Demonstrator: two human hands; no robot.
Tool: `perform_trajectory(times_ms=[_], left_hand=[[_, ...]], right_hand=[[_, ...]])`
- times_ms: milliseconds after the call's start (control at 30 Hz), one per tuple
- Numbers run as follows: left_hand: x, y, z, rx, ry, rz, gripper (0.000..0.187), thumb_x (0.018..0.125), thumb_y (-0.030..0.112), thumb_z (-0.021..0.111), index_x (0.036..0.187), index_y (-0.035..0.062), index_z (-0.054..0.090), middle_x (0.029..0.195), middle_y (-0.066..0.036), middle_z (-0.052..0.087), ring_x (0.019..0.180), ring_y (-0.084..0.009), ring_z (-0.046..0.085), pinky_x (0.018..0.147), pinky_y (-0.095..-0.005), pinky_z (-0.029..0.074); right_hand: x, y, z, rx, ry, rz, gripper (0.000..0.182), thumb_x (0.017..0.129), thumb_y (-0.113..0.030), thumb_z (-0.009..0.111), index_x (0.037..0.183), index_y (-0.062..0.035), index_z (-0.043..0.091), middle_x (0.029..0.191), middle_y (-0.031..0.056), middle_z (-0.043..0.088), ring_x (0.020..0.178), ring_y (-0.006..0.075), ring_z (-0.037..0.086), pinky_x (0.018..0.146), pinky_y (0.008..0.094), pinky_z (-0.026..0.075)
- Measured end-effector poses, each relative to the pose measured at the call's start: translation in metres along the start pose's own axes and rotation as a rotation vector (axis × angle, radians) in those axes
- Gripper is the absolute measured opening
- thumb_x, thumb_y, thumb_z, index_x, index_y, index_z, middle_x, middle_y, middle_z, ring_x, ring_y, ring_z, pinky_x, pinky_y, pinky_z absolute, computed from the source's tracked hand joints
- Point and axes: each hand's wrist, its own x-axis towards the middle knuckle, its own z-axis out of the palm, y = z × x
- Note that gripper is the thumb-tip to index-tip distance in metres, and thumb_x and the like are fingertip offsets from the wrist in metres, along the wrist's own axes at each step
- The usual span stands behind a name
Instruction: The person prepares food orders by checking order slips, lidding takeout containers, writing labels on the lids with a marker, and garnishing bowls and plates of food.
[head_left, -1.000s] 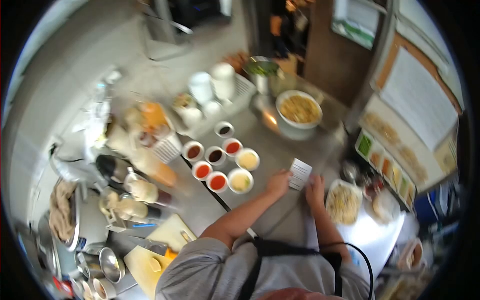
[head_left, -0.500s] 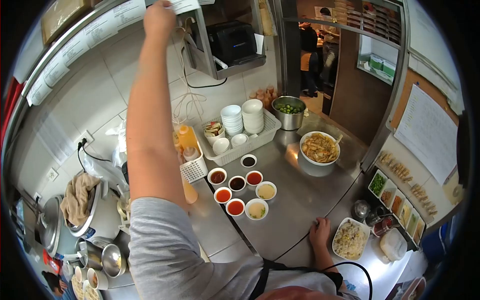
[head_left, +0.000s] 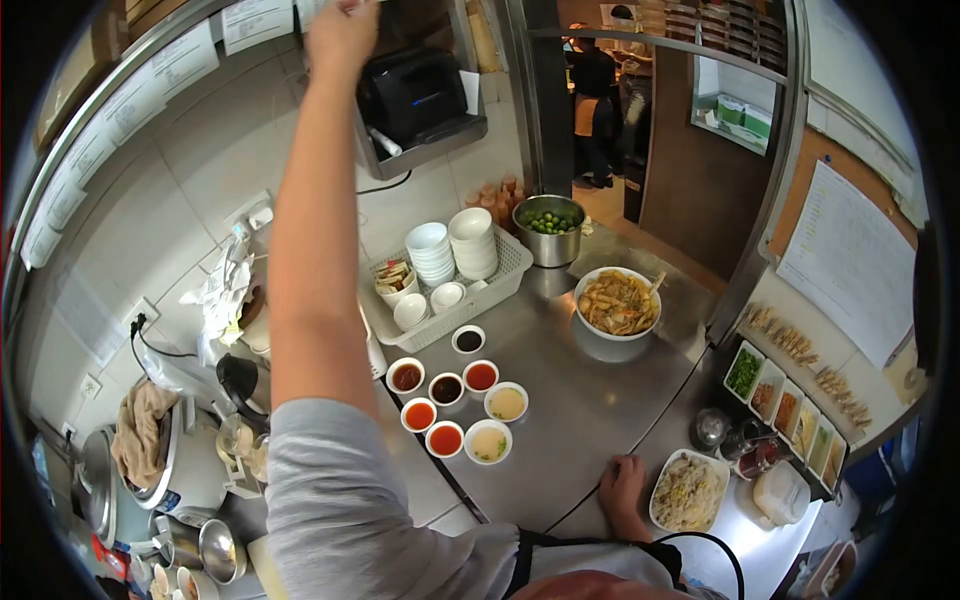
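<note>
My left hand [head_left: 342, 40] is raised at the top edge of the view, by the rail of paper slips [head_left: 185, 58] and a black machine [head_left: 412, 95] on a wall shelf. Its fingers look pinched together, partly cut off by the frame, and what they hold is too small to make out. My right hand [head_left: 622, 487] rests on the steel counter [head_left: 575, 430] with loosely bent fingers and nothing in it. Just right of it stands a white bowl of fried rice [head_left: 690, 492]. Small sauce cups [head_left: 446, 388] stand grouped in the middle of the counter.
Behind the cups is a white basket [head_left: 455, 310] with stacked bowls [head_left: 472, 243]. A steel pot of green fruit [head_left: 550, 222] and a white bowl of cooked food [head_left: 618, 303] stand at the back. Condiment trays [head_left: 785, 415] line the right. Pots and a cloth [head_left: 142, 430] are left.
My left hand has shifted right along the rail, away from the slips and toward the black machine. The whole view has turned slightly. My right hand stays on the counter beside the rice.
</note>
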Motion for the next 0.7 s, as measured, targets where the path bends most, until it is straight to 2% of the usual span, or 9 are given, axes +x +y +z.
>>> perform_trajectory(times_ms=[33, 67, 167, 200, 300, 333, 433, 600, 700], left_hand=[[0.002, -0.001, 0.031, -0.547, -0.198, -0.416, 0.045, 0.071, 0.033, 0.060, 0.102, 0.0009, 0.053, 0.083, -0.013, 0.055, 0.075, -0.0210, 0.052, 0.064, -0.0311, 0.044], [0.017, -0.009, 0.056, -0.781, -0.246, -0.663, 0.052, 0.070, 0.035, 0.062, 0.104, -0.0030, 0.048, 0.082, -0.011, 0.051, 0.071, -0.0195, 0.050, 0.063, -0.0301, 0.044], [0.040, 0.008, 0.089, -0.914, -0.008, -0.796, 0.054, 0.067, 0.033, 0.064, 0.102, -0.0034, 0.045, 0.087, -0.013, 0.047, 0.070, -0.0208, 0.049, 0.060, -0.0357, 0.044], [0.055, -0.009, 0.110, -1.041, -0.015, -0.826, 0.030, 0.071, 0.027, 0.063, 0.084, 0.0034, 0.050, 0.057, -0.005, 0.052, 0.043, -0.0143, 0.050, 0.030, -0.0266, 0.032], [0.050, 0.013, 0.120, -1.096, 0.133, -0.719, 0.015, 0.073, 0.012, 0.057, 0.079, 0.0004, 0.049, 0.057, -0.006, 0.052, 0.042, -0.0139, 0.050, 0.029, -0.0218, 0.029], [0.035, 0.049, 0.105, -0.946, 0.141, -0.787, 0.007, 0.073, 0.007, 0.052, 0.074, 0.0002, 0.049, 0.057, -0.007, 0.052, 0.041, -0.0140, 0.050, 0.030, -0.0209, 0.028], [0.027, 0.061, 0.121, -0.968, 0.039, -0.735, 0.006, 0.073, 0.006, 0.051, 0.073, -0.0001, 0.050, 0.058, -0.007, 0.052, 0.041, -0.0142, 0.049, 0.031, -0.0225, 0.031], [0.044, 0.075, 0.132, -1.011, 0.107, -0.821, 0.006, 0.074, 0.006, 0.049, 0.074, 0.0004, 0.050, 0.059, -0.008, 0.052, 0.042, -0.0156, 0.049, 0.032, -0.0239, 0.032], [0.041, 0.069, 0.142, -1.174, 0.134, -0.731, 0.007, 0.075, 0.007, 0.047, 0.075, 0.0000, 0.049, 0.058, -0.009, 0.051, 0.041, -0.0167, 0.048, 0.033, -0.0248, 0.033]], right_hand=[[-0.002, 0.004, 0.001, 0.013, 0.002, -0.002, 0.021, 0.061, -0.001, 0.051, 0.082, -0.0041, 0.049, 0.081, 0.0134, 0.049, 0.077, 0.0325, 0.047, 0.067, 0.0406, 0.037], [-0.003, 0.004, 0.003, 0.027, 0.004, 0.004, 0.021, 0.061, -0.001, 0.051, 0.082, -0.0042, 0.049, 0.081, 0.0134, 0.049, 0.077, 0.0324, 0.046, 0.068, 0.0407, 0.037], [0.000, -0.003, -0.004, 0.017, -0.037, 0.032, 0.022, 0.061, -0.002, 0.052, 0.082, -0.0044, 0.049, 0.083, 0.0137, 0.049, 0.079, 0.0321, 0.046, 0.068, 0.0405, 0.037], [0.000, -0.003, -0.004, 0.000, -0.040, 0.026, 0.022, 0.061, -0.002, 0.052, 0.082, -0.0045, 0.049, 0.083, 0.0136, 0.049, 0.080, 0.0320, 0.046, 0.069, 0.0404, 0.036], [0.000, 0.001, -0.002, -0.031, -0.053, 0.028, 0.022, 0.060, -0.002, 0.053, 0.082, -0.0050, 0.050, 0.085, 0.0133, 0.048, 0.081, 0.0316, 0.045, 0.070, 0.0401, 0.036], [-0.001, 0.001, -0.002, -0.030, -0.068, 0.050, 0.022, 0.060, -0.002, 0.053, 0.082, -0.0053, 0.050, 0.085, 0.0132, 0.048, 0.081, 0.0315, 0.045, 0.070, 0.0400, 0.036], [0.000, -0.006, -0.006, -0.007, -0.091, 0.102, 0.023, 0.060, -0.003, 0.054, 0.082, -0.0061, 0.051, 0.086, 0.0127, 0.048, 0.082, 0.0311, 0.045, 0.071, 0.0395, 0.035], [0.002, -0.007, -0.007, 0.004, -0.090, 0.109, 0.023, 0.059, -0.003, 0.055, 0.081, -0.0067, 0.051, 0.086, 0.0123, 0.048, 0.082, 0.0299, 0.046, 0.070, 0.0389, 0.035], [0.001, -0.006, -0.006, 0.005, -0.076, 0.083, 0.023, 0.059, -0.003, 0.055, 0.081, -0.0067, 0.051, 0.085, 0.0122, 0.048, 0.082, 0.0297, 0.046, 0.070, 0.0391, 0.035]])
